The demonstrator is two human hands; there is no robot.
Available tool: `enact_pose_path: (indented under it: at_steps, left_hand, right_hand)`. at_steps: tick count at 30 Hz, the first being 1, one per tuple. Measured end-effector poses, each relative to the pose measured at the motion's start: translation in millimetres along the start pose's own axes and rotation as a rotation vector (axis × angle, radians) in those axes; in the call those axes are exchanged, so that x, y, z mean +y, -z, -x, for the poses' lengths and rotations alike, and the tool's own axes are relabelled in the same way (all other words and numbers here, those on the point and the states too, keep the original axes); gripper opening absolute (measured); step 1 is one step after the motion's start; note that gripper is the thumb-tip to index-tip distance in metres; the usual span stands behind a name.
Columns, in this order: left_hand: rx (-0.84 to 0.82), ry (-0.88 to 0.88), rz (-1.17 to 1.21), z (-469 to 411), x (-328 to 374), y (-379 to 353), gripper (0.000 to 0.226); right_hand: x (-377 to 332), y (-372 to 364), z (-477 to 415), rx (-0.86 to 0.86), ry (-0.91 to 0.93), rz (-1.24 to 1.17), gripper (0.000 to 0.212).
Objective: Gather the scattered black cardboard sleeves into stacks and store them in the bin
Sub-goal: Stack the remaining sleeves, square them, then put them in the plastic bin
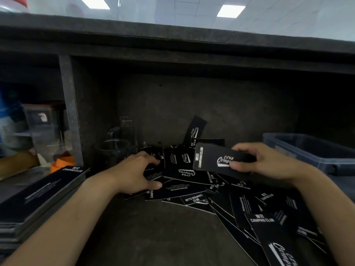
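Note:
Several black cardboard sleeves (pixel 194 187) with white lettering lie scattered across the dark shelf floor, from the centre to the lower right. My right hand (pixel 263 162) grips a small stack of sleeves (pixel 215 160) by its right end, held just above the pile. My left hand (pixel 138 169) reaches onto the pile's left side, its fingers and thumb closing round the edge of a flat sleeve (pixel 153 178). A neat stack of sleeves (pixel 44 191) sits at the left. The blue-grey plastic bin (pixel 315 150) stands at the right.
A thick dark shelf (pixel 172 35) overhangs the space. A vertical divider (pixel 69 104) stands at the left, with clear containers and an orange item (pixel 61 164) beyond it. Glassware (pixel 119 146) sits behind the pile, and one sleeve (pixel 194 131) leans against the back wall.

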State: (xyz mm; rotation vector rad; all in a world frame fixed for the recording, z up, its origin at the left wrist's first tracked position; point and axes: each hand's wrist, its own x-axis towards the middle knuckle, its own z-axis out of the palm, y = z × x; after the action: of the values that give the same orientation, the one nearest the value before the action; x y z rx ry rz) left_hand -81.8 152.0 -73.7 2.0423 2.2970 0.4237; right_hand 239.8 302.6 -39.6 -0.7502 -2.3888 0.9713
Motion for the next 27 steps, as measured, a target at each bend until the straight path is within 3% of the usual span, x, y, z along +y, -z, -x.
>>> enact_pose_path:
  at_steps: [5,10,17,22,27]
  left_hand:
    - [0.137,-0.193,0.004,-4.5,3.7,-8.8,0.082]
    - [0.21,-0.297,-0.047,-15.9,19.3,-23.3,0.039]
    - [0.518,-0.271,0.141,-19.8,13.4,-14.0,0.01]
    - [0.627,-0.308,0.101,-12.7,16.5,-3.2,0.021]
    - [0.658,-0.345,0.052,-6.2,20.9,0.6,0.043]
  right_hand:
    - [-1.3,-6.4,-1.6,-0.106,0.005,-0.027,0.015]
    - [-13.5,11.3,-1.7,-0.126,0.061,0.035,0.015]
    - [14.7,-4.4,14.1,0.075,0.182,0.096,0.02]
    - [15.7,-1.2,19.5,0.096,0.165,0.041,0.012]
    - [17.7,-8.6,20.5,0.074,0.162,0.127,0.018]
